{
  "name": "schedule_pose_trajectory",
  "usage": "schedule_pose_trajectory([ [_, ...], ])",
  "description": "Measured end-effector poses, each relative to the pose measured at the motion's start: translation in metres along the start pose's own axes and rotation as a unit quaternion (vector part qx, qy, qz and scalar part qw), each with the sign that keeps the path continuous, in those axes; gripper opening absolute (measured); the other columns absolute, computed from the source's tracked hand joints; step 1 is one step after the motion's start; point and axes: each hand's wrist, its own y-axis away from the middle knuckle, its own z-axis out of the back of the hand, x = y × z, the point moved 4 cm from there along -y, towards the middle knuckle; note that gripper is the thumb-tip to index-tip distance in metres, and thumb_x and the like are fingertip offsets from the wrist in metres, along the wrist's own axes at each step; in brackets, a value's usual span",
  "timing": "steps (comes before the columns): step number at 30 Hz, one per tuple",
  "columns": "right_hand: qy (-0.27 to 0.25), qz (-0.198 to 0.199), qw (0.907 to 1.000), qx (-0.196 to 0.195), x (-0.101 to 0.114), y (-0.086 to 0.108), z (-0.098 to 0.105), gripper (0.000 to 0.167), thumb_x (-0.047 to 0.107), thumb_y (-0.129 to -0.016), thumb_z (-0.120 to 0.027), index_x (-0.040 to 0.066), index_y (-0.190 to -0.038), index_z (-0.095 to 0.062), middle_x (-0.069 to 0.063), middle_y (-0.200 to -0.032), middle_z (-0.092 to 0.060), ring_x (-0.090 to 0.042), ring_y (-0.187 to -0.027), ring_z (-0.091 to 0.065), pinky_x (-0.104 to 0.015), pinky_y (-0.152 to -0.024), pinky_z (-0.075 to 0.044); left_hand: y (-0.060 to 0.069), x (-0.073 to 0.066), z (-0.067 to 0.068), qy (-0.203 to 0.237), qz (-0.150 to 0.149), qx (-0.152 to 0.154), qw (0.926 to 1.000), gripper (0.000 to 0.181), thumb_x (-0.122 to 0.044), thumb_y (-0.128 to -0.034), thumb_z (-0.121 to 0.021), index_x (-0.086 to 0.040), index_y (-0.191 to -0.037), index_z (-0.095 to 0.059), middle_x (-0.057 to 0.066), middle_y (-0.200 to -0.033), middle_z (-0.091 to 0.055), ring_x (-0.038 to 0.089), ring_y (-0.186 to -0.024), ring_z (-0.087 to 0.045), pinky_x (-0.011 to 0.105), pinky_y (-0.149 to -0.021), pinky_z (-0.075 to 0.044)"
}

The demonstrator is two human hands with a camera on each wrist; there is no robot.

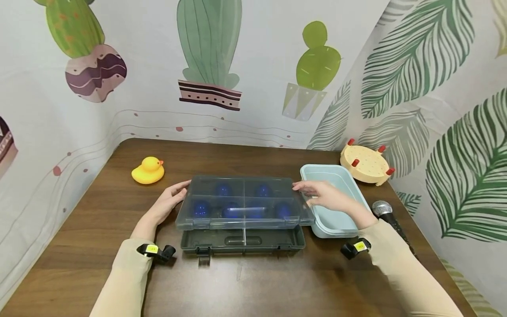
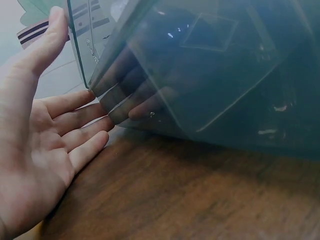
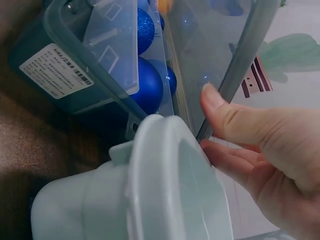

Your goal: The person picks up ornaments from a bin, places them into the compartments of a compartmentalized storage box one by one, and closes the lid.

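Note:
A dark translucent storage box (image 1: 192, 249) stands mid-table with its clear lid (image 1: 253, 224) partly raised at a tilt. Several blue balls (image 1: 201, 208) show through the lid; in the right wrist view a blue ball (image 3: 149, 89) sits beside the clear dividers. My right hand (image 1: 322, 193) pinches the lid's right edge, with the thumb (image 3: 212, 97) on one face and the fingers behind. At the left end my left hand (image 1: 168, 202) has its fingers (image 2: 85, 132) fairly straight against the box's corner. The left thumb stands apart, beside the lid's edge.
A pale blue basin (image 1: 336, 220) stands close against the box's right end. A yellow rubber duck (image 1: 148, 170) sits at back left. Behind the basin is an upturned cream stool-like toy (image 1: 366, 163) with red-tipped legs. A microphone (image 1: 390, 216) lies near the right table edge.

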Motion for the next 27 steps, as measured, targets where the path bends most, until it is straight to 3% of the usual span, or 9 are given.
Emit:
schedule_pose_trajectory([
  [2, 0.029, -0.010, 0.9995, 0.009, 0.003, 0.000, -0.002, 0.052, -0.012, -0.080, -0.069, -0.009, -0.129, -0.054, -0.031, -0.140, -0.049, -0.046, -0.123, -0.053, -0.051, -0.099, -0.046, 0.000, 0.001, 0.001, 0.004, -0.003, 0.003, 1.0000, 0.062, -0.025, -0.1037, -0.048, 0.009, -0.150, -0.026, 0.032, -0.154, -0.026, 0.014, -0.129, -0.044, 0.012, -0.097, -0.037],
  [4, 0.062, -0.016, 0.9978, 0.017, 0.006, 0.000, -0.004, 0.055, -0.008, -0.079, -0.072, -0.009, -0.131, -0.054, -0.030, -0.142, -0.048, -0.045, -0.121, -0.055, -0.050, -0.096, -0.049, 0.001, 0.001, 0.001, 0.015, -0.007, 0.010, 0.9998, 0.060, -0.020, -0.1028, -0.049, 0.010, -0.150, -0.025, 0.033, -0.154, -0.025, -0.002, -0.120, -0.044, 0.008, -0.093, -0.036],
  [7, 0.107, -0.019, 0.9938, 0.024, 0.010, 0.001, -0.008, 0.059, -0.006, -0.078, -0.075, -0.009, -0.133, -0.053, -0.030, -0.143, -0.046, -0.044, -0.117, -0.058, -0.048, -0.092, -0.052, 0.002, 0.000, 0.001, 0.031, -0.009, 0.024, 0.9992, 0.060, -0.015, -0.1010, -0.050, 0.009, -0.150, -0.024, 0.032, -0.155, -0.024, -0.011, -0.115, -0.043, 0.007, -0.094, -0.036],
  [9, 0.128, -0.019, 0.9914, 0.024, 0.012, 0.000, -0.010, 0.061, -0.005, -0.076, -0.076, -0.009, -0.133, -0.053, -0.030, -0.143, -0.046, -0.044, -0.113, -0.061, -0.046, -0.088, -0.054, 0.002, -0.001, 0.000, 0.035, -0.009, 0.028, 0.9990, 0.061, -0.012, -0.0998, -0.051, 0.008, -0.151, -0.025, 0.031, -0.155, -0.024, -0.003, -0.123, -0.043, 0.008, -0.095, -0.037],
  [11, 0.146, -0.018, 0.9889, 0.023, 0.013, 0.000, -0.013, 0.063, -0.004, -0.075, -0.077, -0.010, -0.133, -0.053, -0.030, -0.143, -0.047, -0.042, -0.108, -0.064, -0.044, -0.085, -0.056, 0.001, -0.002, 0.000, 0.035, -0.012, 0.031, 0.9988, 0.061, -0.011, -0.0987, -0.051, 0.008, -0.151, -0.025, 0.031, -0.155, -0.024, 0.013, -0.134, -0.041, 0.008, -0.095, -0.037],
  [15, 0.185, -0.014, 0.9825, 0.016, 0.016, -0.001, -0.018, 0.065, -0.001, -0.074, -0.079, -0.010, -0.133, -0.053, -0.029, -0.142, -0.049, -0.037, -0.102, -0.068, -0.040, -0.082, -0.056, 0.001, -0.002, 0.000, 0.034, -0.015, 0.035, 0.9987, 0.063, -0.007, -0.0968, -0.053, 0.009, -0.151, -0.024, 0.031, -0.156, -0.023, 0.045, -0.142, -0.025, 0.008, -0.094, -0.038],
  [23, 0.276, -0.013, 0.9610, 0.014, 0.021, -0.002, -0.030, 0.065, -0.001, -0.072, -0.080, -0.012, -0.131, -0.054, -0.029, -0.138, -0.052, -0.039, -0.116, -0.060, -0.042, -0.087, -0.054, 0.001, -0.001, 0.001, 0.035, -0.016, 0.037, 0.9986, 0.068, -0.005, -0.0939, -0.057, 0.008, -0.151, -0.022, 0.032, -0.156, -0.022, 0.049, -0.142, -0.021, 0.009, -0.092, -0.042],
  [27, 0.285, -0.019, 0.9582, 0.016, 0.022, -0.002, -0.033, 0.066, -0.002, -0.072, -0.080, -0.012, -0.131, -0.054, -0.030, -0.139, -0.051, -0.038, -0.112, -0.062, -0.041, -0.086, -0.054, 0.001, -0.001, 0.001, 0.033, -0.015, 0.035, 0.9987, 0.068, -0.004, -0.0939, -0.057, 0.008, -0.151, -0.023, 0.032, -0.156, -0.023, 0.049, -0.142, -0.021, 0.009, -0.092, -0.042],
])
